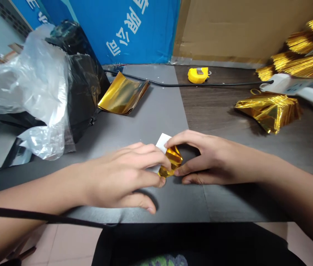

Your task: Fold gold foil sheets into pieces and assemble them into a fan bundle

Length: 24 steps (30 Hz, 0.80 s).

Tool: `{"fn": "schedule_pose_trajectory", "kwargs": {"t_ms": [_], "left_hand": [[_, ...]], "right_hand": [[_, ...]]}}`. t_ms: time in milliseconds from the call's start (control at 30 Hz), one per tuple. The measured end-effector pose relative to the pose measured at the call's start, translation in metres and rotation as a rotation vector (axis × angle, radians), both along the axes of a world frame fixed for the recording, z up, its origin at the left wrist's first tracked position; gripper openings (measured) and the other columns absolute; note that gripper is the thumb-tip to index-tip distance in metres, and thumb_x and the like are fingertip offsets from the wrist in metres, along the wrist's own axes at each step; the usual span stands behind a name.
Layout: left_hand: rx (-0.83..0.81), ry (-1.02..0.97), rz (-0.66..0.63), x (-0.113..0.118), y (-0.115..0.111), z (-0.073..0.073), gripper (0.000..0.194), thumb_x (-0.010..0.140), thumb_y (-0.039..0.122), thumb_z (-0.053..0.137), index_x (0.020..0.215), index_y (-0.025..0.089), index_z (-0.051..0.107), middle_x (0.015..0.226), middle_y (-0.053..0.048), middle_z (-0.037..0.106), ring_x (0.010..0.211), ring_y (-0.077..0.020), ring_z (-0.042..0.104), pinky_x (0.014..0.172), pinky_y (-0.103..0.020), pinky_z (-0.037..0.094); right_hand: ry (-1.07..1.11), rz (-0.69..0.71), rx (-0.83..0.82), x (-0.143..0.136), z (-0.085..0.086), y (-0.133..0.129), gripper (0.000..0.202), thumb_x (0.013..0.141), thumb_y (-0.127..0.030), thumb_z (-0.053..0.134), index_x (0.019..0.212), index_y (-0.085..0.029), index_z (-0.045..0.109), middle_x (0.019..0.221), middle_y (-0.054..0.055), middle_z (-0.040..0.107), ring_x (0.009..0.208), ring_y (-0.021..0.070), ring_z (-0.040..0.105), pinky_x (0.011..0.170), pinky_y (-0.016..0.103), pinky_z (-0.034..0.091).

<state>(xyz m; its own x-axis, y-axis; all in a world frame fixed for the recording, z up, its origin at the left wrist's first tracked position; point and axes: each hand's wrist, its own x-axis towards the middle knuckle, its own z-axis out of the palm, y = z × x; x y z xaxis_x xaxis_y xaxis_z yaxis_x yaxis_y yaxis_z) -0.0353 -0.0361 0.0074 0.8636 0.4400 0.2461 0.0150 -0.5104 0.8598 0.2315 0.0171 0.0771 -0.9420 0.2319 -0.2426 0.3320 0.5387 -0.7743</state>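
A small folded piece of gold foil paper with a white part lies on the grey tabletop between my two hands. My left hand comes in from the left, its bent fingertips holding the foil down on its near left side while the thumb sticks out apart from it. From the right, my right hand curves around the other side, its fingertips gripping the foil's edges. Part of the paper is hidden under the fingers.
Behind my left hand lies a stack of gold foil sheets. A folded gold foil bundle sits at the right, below more gold bundles. A yellow tape measure, a black cable and plastic bags edge the workspace.
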Motion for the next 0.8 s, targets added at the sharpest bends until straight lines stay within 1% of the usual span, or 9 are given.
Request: {"fn": "schedule_pose_trajectory", "kwargs": {"t_ms": [67,100,200,300,400,467,567,667,800], "left_hand": [[0.013,0.003,0.005,0.001,-0.001,0.0,0.035,0.094,0.052,0.064,0.105,0.019,0.07,0.117,-0.01,0.065,0.113,-0.0254,0.057,0.096,-0.038,0.044],[0.012,0.0,-0.005,0.001,-0.001,0.0,0.035,0.094,0.052,0.064,0.105,0.019,0.07,0.112,-0.009,0.066,0.111,-0.0249,0.058,0.095,-0.038,0.043],[0.009,-0.02,-0.028,0.001,0.001,0.001,0.034,0.093,0.05,0.066,0.103,0.018,0.069,0.104,-0.007,0.067,0.108,-0.0238,0.059,0.095,-0.037,0.043],[0.02,-0.029,-0.034,0.001,0.0,0.002,0.035,0.093,0.049,0.066,0.105,0.017,0.069,0.104,-0.006,0.068,0.11,-0.0236,0.06,0.095,-0.037,0.042],[0.046,-0.037,-0.046,0.001,-0.001,0.003,0.035,0.095,0.048,0.064,0.109,0.016,0.069,0.107,-0.006,0.07,0.114,-0.0238,0.059,0.096,-0.037,0.041],[0.062,-0.034,-0.042,0.001,-0.001,0.004,0.035,0.096,0.047,0.063,0.111,0.016,0.069,0.109,-0.006,0.07,0.115,-0.024,0.06,0.096,-0.037,0.042],[0.072,-0.034,-0.035,0.001,-0.001,0.004,0.036,0.096,0.047,0.063,0.113,0.015,0.069,0.109,-0.006,0.071,0.114,-0.0243,0.061,0.097,-0.038,0.042],[0.081,-0.049,-0.043,0.002,-0.002,0.003,0.039,0.096,0.047,0.063,0.118,0.015,0.069,0.112,-0.007,0.071,0.115,-0.0243,0.061,0.099,-0.038,0.043],[0.091,-0.071,-0.047,0.003,-0.004,0.002,0.041,0.096,0.046,0.063,0.122,0.014,0.067,0.118,-0.008,0.071,0.116,-0.0246,0.061,0.098,-0.038,0.045]], "right_hand": [[-0.012,-0.009,0.005,0.001,0.0,0.0,0.019,0.097,-0.03,0.065,0.108,-0.022,0.078,0.143,0.013,0.044,0.133,0.0212,0.048,0.111,0.034,0.043],[-0.014,-0.011,-0.002,0.0,0.0,0.0,0.019,0.097,-0.03,0.065,0.108,-0.022,0.078,0.142,0.013,0.043,0.134,0.0222,0.047,0.112,0.036,0.043],[-0.011,-0.029,-0.033,-0.001,0.001,-0.003,0.019,0.096,-0.031,0.066,0.106,-0.021,0.079,0.13,0.014,0.045,0.131,0.0243,0.046,0.114,0.042,0.043],[0.001,-0.076,-0.049,-0.003,0.002,-0.007,0.018,0.096,-0.029,0.066,0.104,-0.019,0.079,0.132,0.013,0.038,0.133,0.0234,0.043,0.118,0.04,0.042],[0.001,-0.093,-0.053,-0.005,0.002,-0.01,0.017,0.096,-0.026,0.065,0.097,-0.016,0.078,0.136,0.013,0.032,0.135,0.0236,0.041,0.118,0.039,0.042],[-0.02,-0.081,-0.047,-0.005,0.002,-0.011,0.018,0.096,-0.027,0.065,0.092,-0.015,0.077,0.126,0.013,0.038,0.129,0.0242,0.044,0.113,0.041,0.045],[-0.03,-0.047,-0.049,-0.007,0.002,-0.009,0.017,0.096,-0.028,0.066,0.092,-0.015,0.076,0.111,0.013,0.048,0.121,0.0249,0.048,0.103,0.043,0.049],[0.003,-0.045,-0.094,-0.009,0.002,-0.006,0.013,0.097,-0.023,0.064,0.099,-0.015,0.074,0.106,0.011,0.057,0.118,0.0226,0.052,0.101,0.04,0.048],[0.021,-0.078,-0.106,-0.01,0.001,-0.006,0.016,0.098,-0.017,0.06,0.107,-0.014,0.073,0.104,0.011,0.064,0.113,0.0205,0.056,0.099,0.037,0.049]]}}
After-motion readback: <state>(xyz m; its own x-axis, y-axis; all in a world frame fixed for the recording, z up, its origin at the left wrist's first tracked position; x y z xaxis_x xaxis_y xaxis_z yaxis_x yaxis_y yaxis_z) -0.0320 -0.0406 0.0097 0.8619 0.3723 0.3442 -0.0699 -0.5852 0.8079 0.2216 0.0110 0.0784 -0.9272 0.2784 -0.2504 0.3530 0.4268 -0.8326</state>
